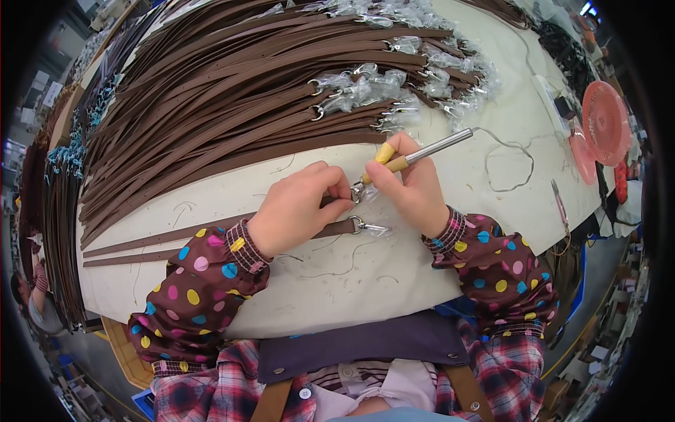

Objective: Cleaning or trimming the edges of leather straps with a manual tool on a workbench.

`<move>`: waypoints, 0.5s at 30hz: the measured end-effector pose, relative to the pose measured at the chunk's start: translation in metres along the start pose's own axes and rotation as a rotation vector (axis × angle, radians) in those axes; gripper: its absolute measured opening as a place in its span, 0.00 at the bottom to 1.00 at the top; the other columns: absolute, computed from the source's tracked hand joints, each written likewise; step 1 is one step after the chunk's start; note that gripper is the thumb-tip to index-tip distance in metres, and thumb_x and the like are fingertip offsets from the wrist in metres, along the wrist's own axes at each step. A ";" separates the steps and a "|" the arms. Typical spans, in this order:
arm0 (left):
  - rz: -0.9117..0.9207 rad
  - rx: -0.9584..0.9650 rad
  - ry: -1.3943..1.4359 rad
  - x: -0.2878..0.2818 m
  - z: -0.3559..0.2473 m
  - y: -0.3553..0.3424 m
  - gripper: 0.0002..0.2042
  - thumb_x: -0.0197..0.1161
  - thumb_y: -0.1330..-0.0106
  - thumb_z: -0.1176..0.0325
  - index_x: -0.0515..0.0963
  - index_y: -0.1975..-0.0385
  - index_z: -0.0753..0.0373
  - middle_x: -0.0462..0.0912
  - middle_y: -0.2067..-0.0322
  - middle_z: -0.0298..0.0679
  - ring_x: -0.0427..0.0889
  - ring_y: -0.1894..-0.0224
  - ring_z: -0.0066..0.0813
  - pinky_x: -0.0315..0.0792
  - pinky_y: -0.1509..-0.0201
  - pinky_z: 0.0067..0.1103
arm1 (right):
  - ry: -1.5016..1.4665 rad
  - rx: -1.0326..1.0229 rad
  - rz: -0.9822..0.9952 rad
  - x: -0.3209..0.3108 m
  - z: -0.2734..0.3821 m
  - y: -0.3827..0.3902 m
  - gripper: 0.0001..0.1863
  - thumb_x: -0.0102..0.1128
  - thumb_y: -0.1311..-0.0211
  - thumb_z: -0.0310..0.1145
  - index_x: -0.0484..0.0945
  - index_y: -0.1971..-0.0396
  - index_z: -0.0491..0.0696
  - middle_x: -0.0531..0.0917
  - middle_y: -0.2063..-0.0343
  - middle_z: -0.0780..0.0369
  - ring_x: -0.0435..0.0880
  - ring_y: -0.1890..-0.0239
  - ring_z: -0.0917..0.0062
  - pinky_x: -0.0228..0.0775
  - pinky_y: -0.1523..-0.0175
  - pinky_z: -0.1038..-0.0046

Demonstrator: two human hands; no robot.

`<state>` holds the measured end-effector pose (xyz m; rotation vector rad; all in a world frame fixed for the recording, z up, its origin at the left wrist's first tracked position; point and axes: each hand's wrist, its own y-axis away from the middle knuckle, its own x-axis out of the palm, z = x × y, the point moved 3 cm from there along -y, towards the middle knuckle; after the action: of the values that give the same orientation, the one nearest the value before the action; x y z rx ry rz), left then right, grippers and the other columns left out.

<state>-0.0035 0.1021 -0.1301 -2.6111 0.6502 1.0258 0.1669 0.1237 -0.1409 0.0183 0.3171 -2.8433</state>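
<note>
My left hand [301, 204] pinches a metal fitting [356, 191] at the end of a brown strap [151, 236]. My right hand [408, 184] grips a slim tool [439, 145] with a metal shaft, a wooden part and a thin cord; a yellow cover [384, 153] is on one finger. The tool's lower end is at the fitting, its tip too small to make out. A second strap [337, 228], with a ring and plastic-covered clasp [373, 228], lies just below my hands.
Many brown straps [197, 91] with plastic-wrapped hardware cover the back of the pale table [337, 281]. At the right are a pink plastic dish [603, 123], a white power strip [550, 102] and tweezers [559, 204]. Bundled straps hang at the left, where another person [36, 302] is partly visible.
</note>
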 end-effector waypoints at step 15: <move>-0.024 -0.455 0.650 -0.005 0.023 0.005 0.08 0.59 0.36 0.71 0.68 0.69 0.66 0.78 0.75 0.35 0.78 0.75 0.17 0.74 0.73 0.14 | 0.185 -0.004 0.131 0.015 -0.004 0.002 0.12 0.62 0.43 0.30 0.66 0.71 0.43 0.76 0.78 0.64 0.75 0.77 0.85 0.67 0.74 0.82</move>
<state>-0.0226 0.1089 -0.1437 -3.3750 0.5515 0.3103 0.1535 0.1184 -0.1464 0.2913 0.3461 -2.7150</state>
